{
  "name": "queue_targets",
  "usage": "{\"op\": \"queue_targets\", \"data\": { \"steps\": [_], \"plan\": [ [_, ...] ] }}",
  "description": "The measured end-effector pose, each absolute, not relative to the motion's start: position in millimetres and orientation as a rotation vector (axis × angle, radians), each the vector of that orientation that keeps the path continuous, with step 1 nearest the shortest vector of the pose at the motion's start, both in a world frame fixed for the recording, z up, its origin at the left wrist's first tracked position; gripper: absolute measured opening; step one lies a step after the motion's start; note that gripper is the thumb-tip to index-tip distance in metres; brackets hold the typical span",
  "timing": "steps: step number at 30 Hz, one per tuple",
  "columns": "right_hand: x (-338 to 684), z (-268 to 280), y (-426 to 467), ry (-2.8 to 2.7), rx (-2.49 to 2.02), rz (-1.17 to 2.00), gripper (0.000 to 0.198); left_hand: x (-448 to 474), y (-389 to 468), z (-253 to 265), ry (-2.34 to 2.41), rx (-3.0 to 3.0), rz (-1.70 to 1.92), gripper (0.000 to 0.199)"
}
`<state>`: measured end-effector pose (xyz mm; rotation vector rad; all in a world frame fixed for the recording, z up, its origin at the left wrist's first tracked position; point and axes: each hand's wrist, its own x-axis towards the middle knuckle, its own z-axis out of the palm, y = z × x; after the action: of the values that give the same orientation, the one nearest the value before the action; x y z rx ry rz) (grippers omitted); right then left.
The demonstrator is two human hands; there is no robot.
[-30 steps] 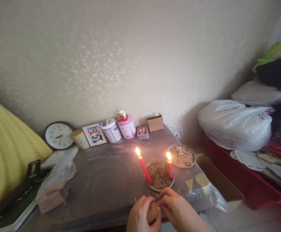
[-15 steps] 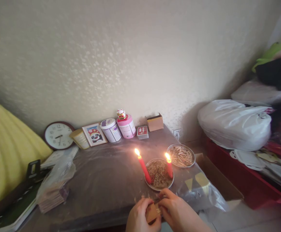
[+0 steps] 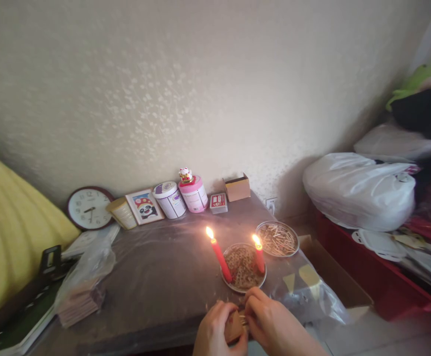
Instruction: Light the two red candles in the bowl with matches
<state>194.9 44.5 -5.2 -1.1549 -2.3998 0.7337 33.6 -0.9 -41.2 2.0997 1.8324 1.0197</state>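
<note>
My left hand [image 3: 217, 330] is wrapped round a small brown cardboard matchbox [image 3: 233, 328] at the table's front edge. Pale matchsticks [image 3: 242, 319] show at the box's right end. There the closed fingers of my right hand [image 3: 263, 321] pinch at the sticks; the fingertips are partly hidden. Just beyond my hands lies a round metal dish [image 3: 243, 267] of brown grains. Two lit red candles stand in it, the left candle [image 3: 221, 259] leaning left and the right candle [image 3: 260, 258] nearly upright. Behind it on the right, a second dish [image 3: 277, 239] holds many matchsticks.
Along the wall stand a clock [image 3: 90, 208], a panda picture [image 3: 145, 206], a white tin [image 3: 169, 200], a pink tin [image 3: 194, 195] and an open carton [image 3: 237, 188]. Bagged stacks [image 3: 83, 296] lie left. A white bag [image 3: 359, 190] rests over a red bin [image 3: 349, 257] at right.
My right fingers have shifted very slightly at the matchbox's end. The candles, dishes and other things have stayed where they were.
</note>
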Motion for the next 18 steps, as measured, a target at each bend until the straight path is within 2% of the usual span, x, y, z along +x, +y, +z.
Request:
{"op": "queue_targets", "data": {
  "steps": [7, 11, 18],
  "plan": [
    [208, 0, 53, -2.201, -1.104, 0.806, 0.018, 21, 0, -37, 1.873, 1.942, 1.126, 0.028],
    [211, 8, 53, -1.989, -1.203, 1.046, 0.018, 18, 0, -35, 1.853, 1.891, 1.229, 0.026],
    [193, 7, 40, -1.806, -1.088, 1.348, 0.018, 25, -1, -42, 1.686, 1.845, 1.319, 0.036]
  ]
}}
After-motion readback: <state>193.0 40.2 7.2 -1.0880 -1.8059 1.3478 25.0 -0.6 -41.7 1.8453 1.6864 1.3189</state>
